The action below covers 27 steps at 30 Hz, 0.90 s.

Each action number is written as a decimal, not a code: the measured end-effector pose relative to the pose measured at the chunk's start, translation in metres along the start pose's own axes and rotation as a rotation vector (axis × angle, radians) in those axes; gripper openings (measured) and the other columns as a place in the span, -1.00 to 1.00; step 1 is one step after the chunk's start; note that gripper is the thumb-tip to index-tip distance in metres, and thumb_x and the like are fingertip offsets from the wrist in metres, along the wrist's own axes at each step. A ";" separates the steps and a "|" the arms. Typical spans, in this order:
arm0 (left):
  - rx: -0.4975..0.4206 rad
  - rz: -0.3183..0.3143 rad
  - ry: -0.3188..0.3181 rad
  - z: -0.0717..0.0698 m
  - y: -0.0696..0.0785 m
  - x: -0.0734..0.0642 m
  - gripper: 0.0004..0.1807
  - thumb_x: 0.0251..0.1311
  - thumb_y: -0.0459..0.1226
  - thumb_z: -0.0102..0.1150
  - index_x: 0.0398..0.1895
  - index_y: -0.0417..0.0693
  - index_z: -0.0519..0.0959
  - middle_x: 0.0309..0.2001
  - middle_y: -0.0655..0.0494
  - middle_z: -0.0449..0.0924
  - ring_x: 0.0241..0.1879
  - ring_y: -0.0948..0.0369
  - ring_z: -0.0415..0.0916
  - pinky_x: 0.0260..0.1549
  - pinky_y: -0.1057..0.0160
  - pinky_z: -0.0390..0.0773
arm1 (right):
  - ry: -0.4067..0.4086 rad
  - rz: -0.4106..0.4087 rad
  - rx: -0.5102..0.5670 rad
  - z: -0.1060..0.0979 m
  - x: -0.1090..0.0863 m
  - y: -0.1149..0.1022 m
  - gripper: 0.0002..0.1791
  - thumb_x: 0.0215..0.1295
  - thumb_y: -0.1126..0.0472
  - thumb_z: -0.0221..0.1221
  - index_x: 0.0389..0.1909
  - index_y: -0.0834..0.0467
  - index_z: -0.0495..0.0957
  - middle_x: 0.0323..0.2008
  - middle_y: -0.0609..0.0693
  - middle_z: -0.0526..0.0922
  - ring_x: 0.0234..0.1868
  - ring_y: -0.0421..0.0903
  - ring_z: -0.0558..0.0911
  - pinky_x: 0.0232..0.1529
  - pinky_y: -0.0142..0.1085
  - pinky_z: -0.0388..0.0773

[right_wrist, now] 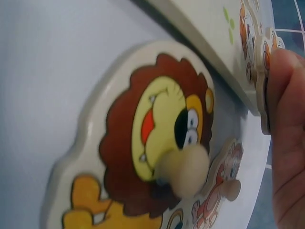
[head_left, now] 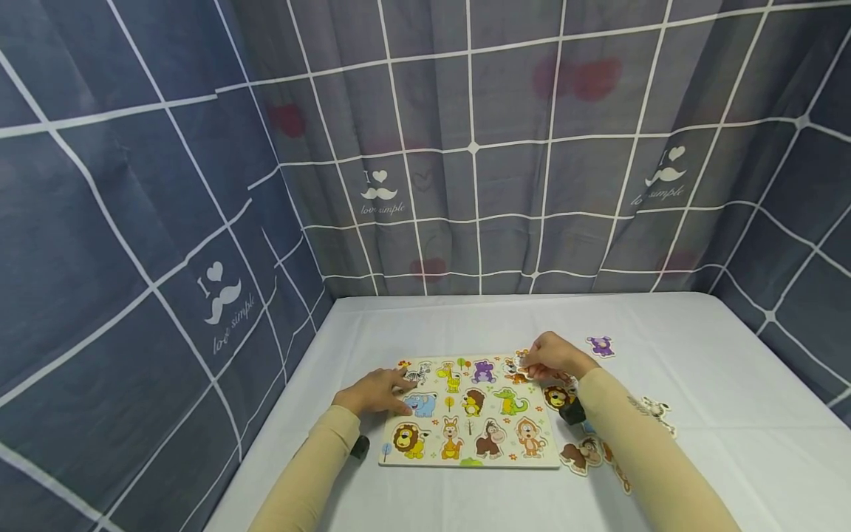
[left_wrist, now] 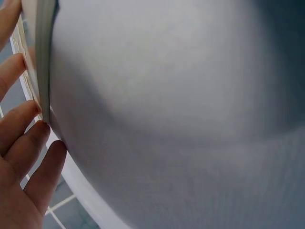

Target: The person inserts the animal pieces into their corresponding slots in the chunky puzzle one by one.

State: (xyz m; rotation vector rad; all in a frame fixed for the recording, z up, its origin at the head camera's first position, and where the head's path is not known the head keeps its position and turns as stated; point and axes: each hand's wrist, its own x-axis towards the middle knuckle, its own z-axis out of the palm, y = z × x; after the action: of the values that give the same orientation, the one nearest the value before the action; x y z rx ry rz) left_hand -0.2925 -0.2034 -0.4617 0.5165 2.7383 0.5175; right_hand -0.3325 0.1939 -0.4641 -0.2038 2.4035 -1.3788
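Note:
A pale animal puzzle board [head_left: 541, 459] lies on the white table, with pictures of a zebra, giraffe, elephant, crocodile and others. My left hand [head_left: 375, 391] rests at its left edge; in the left wrist view the fingers [left_wrist: 24, 143] lie spread and fairly straight along the board's side. At the far right corner, my right hand [head_left: 557, 356] pinches a white and orange animal piece [right_wrist: 259, 90], held tilted over the matching picture. Its animal is mostly hidden by the fingers. Below that hand lies a lion piece [right_wrist: 143, 119] with a round wooden knob, beside the board.
Right of the board are more loose pieces: a purple hippo [head_left: 601, 346] farther back, a gorilla [head_left: 581, 454] near the front corner, and a zebra [head_left: 657, 408] partly behind the right sleeve. A grid-patterned curtain [head_left: 439, 251] encloses the table's back and sides.

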 end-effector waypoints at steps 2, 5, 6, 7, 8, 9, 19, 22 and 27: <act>-0.002 -0.002 -0.001 0.000 0.000 0.000 -0.31 -0.03 0.03 0.52 0.26 0.19 0.58 0.51 -0.04 0.26 0.51 -0.19 0.13 0.47 -0.21 0.16 | 0.001 0.003 0.005 0.001 0.000 -0.001 -0.81 0.29 0.33 0.26 -0.49 0.36 0.59 -0.67 0.02 0.66 -0.68 -0.23 0.62 -0.57 -0.40 0.64; -0.008 -0.007 -0.001 0.000 0.000 -0.001 -0.31 -0.03 0.02 0.52 0.25 0.19 0.59 0.51 -0.04 0.25 0.51 -0.19 0.13 0.47 -0.22 0.15 | -0.010 0.004 0.006 0.006 0.002 -0.004 -0.80 0.30 0.33 0.24 -0.48 0.38 0.59 -0.67 0.02 0.66 -0.68 -0.24 0.62 -0.57 -0.41 0.64; -0.011 -0.010 -0.004 0.001 0.000 -0.001 -0.31 -0.03 0.02 0.52 0.26 0.19 0.58 0.52 -0.03 0.25 0.51 -0.19 0.13 0.48 -0.22 0.15 | -0.011 0.007 0.004 0.008 0.002 -0.004 -0.80 0.30 0.33 0.24 -0.48 0.38 0.59 -0.68 0.01 0.66 -0.68 -0.25 0.62 -0.57 -0.42 0.63; -0.010 -0.010 -0.004 0.001 0.000 -0.001 -0.31 -0.03 0.02 0.51 0.26 0.18 0.58 0.52 -0.04 0.25 0.51 -0.19 0.12 0.47 -0.22 0.15 | -0.013 0.007 -0.001 0.010 0.003 -0.005 -0.80 0.30 0.33 0.24 -0.48 0.38 0.59 -0.68 0.00 0.65 -0.68 -0.25 0.61 -0.57 -0.42 0.63; -0.008 -0.009 -0.003 0.001 0.000 -0.001 -0.31 -0.02 0.02 0.51 0.26 0.18 0.58 0.52 -0.04 0.25 0.51 -0.20 0.12 0.47 -0.22 0.15 | -0.014 0.007 -0.005 0.011 0.003 -0.005 -0.80 0.30 0.33 0.24 -0.48 0.38 0.59 -0.68 0.00 0.65 -0.68 -0.26 0.61 -0.58 -0.42 0.63; -0.008 -0.008 -0.002 0.001 0.000 -0.001 -0.31 -0.02 0.02 0.51 0.26 0.18 0.58 0.52 -0.05 0.25 0.51 -0.20 0.13 0.47 -0.23 0.15 | -0.015 0.010 -0.006 0.012 0.003 -0.006 -0.80 0.30 0.33 0.23 -0.48 0.38 0.59 -0.69 0.00 0.65 -0.68 -0.25 0.61 -0.58 -0.42 0.63; -0.009 -0.005 -0.005 0.000 0.001 0.000 -0.31 -0.02 0.03 0.51 0.26 0.17 0.58 0.52 -0.05 0.24 0.51 -0.19 0.12 0.48 -0.21 0.15 | -0.014 0.049 0.046 0.015 0.008 -0.005 -0.81 0.28 0.35 0.25 -0.50 0.36 0.59 -0.70 0.01 0.64 -0.70 -0.23 0.60 -0.59 -0.40 0.62; -0.007 -0.006 -0.001 0.000 0.001 0.001 -0.31 -0.02 0.02 0.52 0.26 0.16 0.58 0.52 -0.05 0.25 0.51 -0.19 0.13 0.48 -0.20 0.16 | -0.012 0.054 0.042 0.016 0.009 -0.006 -0.82 0.28 0.35 0.25 -0.50 0.34 0.56 -0.70 0.00 0.63 -0.70 -0.24 0.60 -0.60 -0.41 0.61; -0.008 -0.008 0.002 0.001 0.001 0.002 -0.31 -0.04 0.01 0.53 0.24 0.16 0.60 0.51 -0.05 0.26 0.51 -0.20 0.13 0.47 -0.22 0.16 | -0.006 0.078 0.048 0.019 0.011 -0.005 -0.82 0.28 0.35 0.26 -0.49 0.34 0.57 -0.71 -0.01 0.63 -0.71 -0.25 0.59 -0.61 -0.43 0.60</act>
State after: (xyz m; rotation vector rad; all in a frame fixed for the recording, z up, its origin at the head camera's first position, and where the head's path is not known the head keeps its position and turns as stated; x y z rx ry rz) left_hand -0.2934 -0.2015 -0.4626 0.5023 2.7381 0.5277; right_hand -0.3356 0.1725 -0.4708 -0.1007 2.3449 -1.3968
